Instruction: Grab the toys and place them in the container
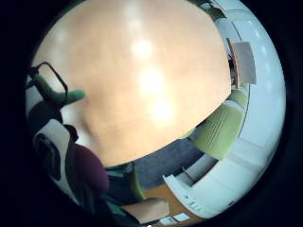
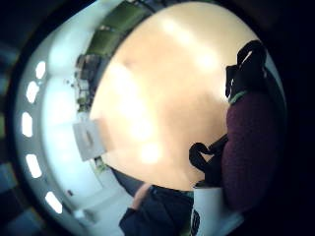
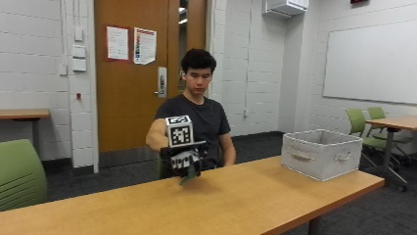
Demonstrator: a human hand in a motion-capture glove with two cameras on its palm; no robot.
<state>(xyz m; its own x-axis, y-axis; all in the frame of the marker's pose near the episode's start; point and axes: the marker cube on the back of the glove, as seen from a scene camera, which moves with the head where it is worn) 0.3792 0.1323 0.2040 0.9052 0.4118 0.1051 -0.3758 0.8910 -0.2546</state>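
My gloved right hand (image 3: 185, 159) is raised a little above the wooden table (image 3: 247, 196), near its far edge and in front of the seated person. Its fingers curl round a dark purple toy with a green end, like an eggplant (image 3: 187, 177); the green tip hangs below the hand. The toy's purple body (image 1: 91, 169) and green stem (image 1: 64, 97) lie close to the palm, and the purple body (image 2: 251, 147) also shows in the thumb side view. A grey fabric container (image 3: 321, 152) with handles stands on the table's right end, well apart from the hand.
Bare tabletop (image 1: 142, 71) spreads under the hand. A green chair (image 3: 19, 176) stands at the left. More green chairs (image 3: 365, 125) and a second table (image 3: 394, 122) are at the right. The person's other hand is hidden.
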